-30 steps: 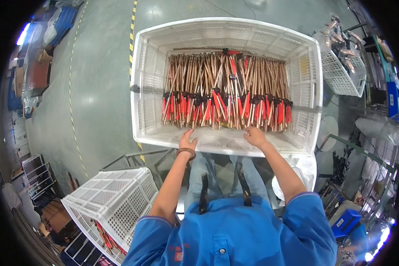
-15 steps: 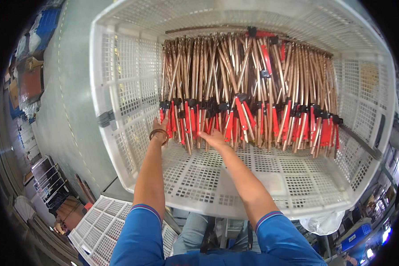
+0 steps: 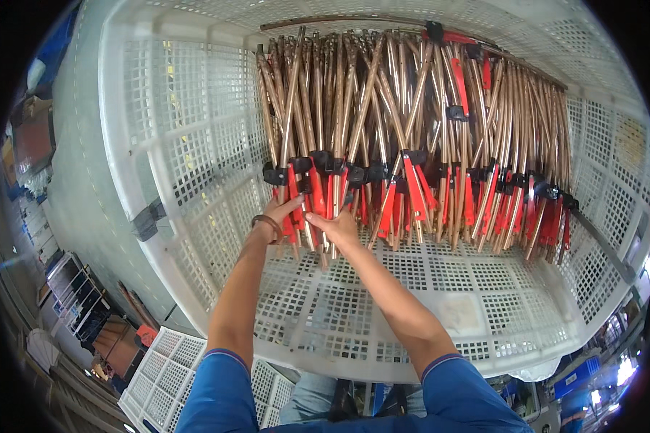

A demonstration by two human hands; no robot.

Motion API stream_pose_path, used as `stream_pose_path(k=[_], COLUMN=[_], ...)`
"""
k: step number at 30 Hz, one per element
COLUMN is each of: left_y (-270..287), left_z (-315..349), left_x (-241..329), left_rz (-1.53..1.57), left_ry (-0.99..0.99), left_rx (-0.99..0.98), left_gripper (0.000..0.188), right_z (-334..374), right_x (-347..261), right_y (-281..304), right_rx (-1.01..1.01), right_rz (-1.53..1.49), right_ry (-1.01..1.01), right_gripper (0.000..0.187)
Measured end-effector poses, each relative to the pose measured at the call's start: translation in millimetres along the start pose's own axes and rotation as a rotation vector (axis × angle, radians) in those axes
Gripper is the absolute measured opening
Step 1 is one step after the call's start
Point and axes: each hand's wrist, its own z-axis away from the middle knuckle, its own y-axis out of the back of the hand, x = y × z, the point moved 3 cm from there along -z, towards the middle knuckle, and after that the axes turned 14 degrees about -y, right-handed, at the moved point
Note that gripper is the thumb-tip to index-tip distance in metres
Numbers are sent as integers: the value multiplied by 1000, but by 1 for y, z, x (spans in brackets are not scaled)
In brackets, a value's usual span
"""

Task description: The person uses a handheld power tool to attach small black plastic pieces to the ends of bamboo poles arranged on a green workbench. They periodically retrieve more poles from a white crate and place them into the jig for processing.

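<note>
A large white plastic crate holds a dense row of long copper-coloured tubes. Near their lower ends many carry black clips and red strips. At the row's left end, my left hand, with a brown bracelet at the wrist, closes round several tubes by their red strips. Just to its right, my right hand grips the same cluster from the other side, thumb on top. Tubes and strips hide most of the fingers on both hands.
One tube lies crosswise along the crate's far wall. Black tape wraps the left and right rims. A second white crate sits lower left. Beyond the left wall runs grey floor, with cartons farther out.
My hands have come closer together around the left-end tubes, whose lower ends now stand higher and nearer to me. The view has also shifted closer over the crate.
</note>
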Motion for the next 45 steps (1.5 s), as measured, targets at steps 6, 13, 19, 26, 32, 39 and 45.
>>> stream_pose_path(k=[6,13,19,26,32,39,45], left_y=[-12,-39,-78,-96,-109,-165,-192], left_z=[4,79,213,404,490,564,686], left_x=[0,43,96,153,223,316,362], left_rz=[459,526,675,663,471,143,-191], left_ry=[234,152,201,96,-134,-470,-497], left_rx=[-71,-139,-169,-220,-405,-934,-1262], left_gripper=[52,52,44,44,46,49,36], right_z=[-24,84,240,422,546,686,813], right_x=[-6,-37,-46,7,-8,4,53], right_y=[26,7,24,18,25,38,-20], right_rx=[-200,123,18,37,93,580,910], right_rz=[-268,-235,-165,-245,-340,-390,-764], right_ry=[-227,198,138,281,570,790,909], right_gripper=[121,48,49,56,73,75,81])
